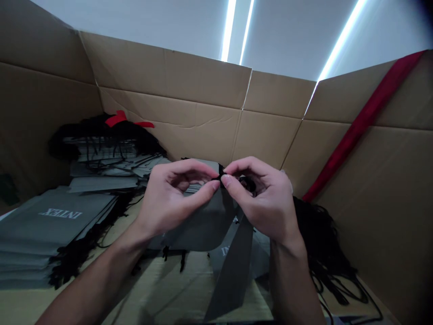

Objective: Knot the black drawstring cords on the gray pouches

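Tightly, both grips (176,194) (262,198) on black drawstring (221,170)

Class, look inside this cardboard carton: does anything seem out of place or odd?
Yes: black cords lie in a loose tangle at the carton's right side, away from the neatly stacked grey INTEX bags, which looks untidy.

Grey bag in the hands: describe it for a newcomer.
In the cardboard box, find the left hand and right hand at centre. The grey bag hangs between them, black cord pinched at top, unlike the flat stacked INTEX bags at left.
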`<state>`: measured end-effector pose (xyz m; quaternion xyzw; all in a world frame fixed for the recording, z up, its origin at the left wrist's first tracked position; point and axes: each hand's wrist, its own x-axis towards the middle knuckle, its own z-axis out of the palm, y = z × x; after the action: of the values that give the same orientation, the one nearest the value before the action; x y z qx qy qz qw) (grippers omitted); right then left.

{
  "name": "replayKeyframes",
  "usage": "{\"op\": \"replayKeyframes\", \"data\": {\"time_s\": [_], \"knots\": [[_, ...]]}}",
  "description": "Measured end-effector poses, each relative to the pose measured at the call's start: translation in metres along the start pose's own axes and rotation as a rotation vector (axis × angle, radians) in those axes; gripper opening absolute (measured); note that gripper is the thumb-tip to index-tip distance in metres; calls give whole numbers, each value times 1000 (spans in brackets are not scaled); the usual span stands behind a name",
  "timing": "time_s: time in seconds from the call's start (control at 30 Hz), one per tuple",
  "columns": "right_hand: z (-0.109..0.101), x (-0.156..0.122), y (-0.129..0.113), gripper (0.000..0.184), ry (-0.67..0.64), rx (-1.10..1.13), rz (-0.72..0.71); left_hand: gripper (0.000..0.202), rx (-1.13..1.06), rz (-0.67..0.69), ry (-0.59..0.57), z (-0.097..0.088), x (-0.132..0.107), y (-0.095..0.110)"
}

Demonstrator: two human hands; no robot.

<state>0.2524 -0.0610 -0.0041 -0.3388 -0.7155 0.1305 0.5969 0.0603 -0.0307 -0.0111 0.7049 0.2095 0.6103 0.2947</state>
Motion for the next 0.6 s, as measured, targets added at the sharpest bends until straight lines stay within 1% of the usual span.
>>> {"op": "replayKeyframes", "data": {"time_s": [0.07,0.13,0.2,0.3,0.4,0.5,0.6], "knots": [[-1,-1,1,13,-12,3,-36,16,-11,-38,-7,-3,1,1],[-3,-2,1,21,-31,-47,-100,23,-36,-48,-21,-5,3,1],[-5,-2,2,23,-51,-130,-184,24,-21,-35,-31,-7,3,0],[-7,-1,2,18,-54,-222,-277,15,95,53,-39,-8,3,-2],[-7,-2,2,18,-55,-264,-306,8,212,158,-57,-9,1,-3],[-5,-3,2,18,-42,-282,-299,8,325,256,-73,-11,-3,-6],[-5,-4,3,18,-14,-267,-235,13,427,356,-92,-14,-5,-7]]}}
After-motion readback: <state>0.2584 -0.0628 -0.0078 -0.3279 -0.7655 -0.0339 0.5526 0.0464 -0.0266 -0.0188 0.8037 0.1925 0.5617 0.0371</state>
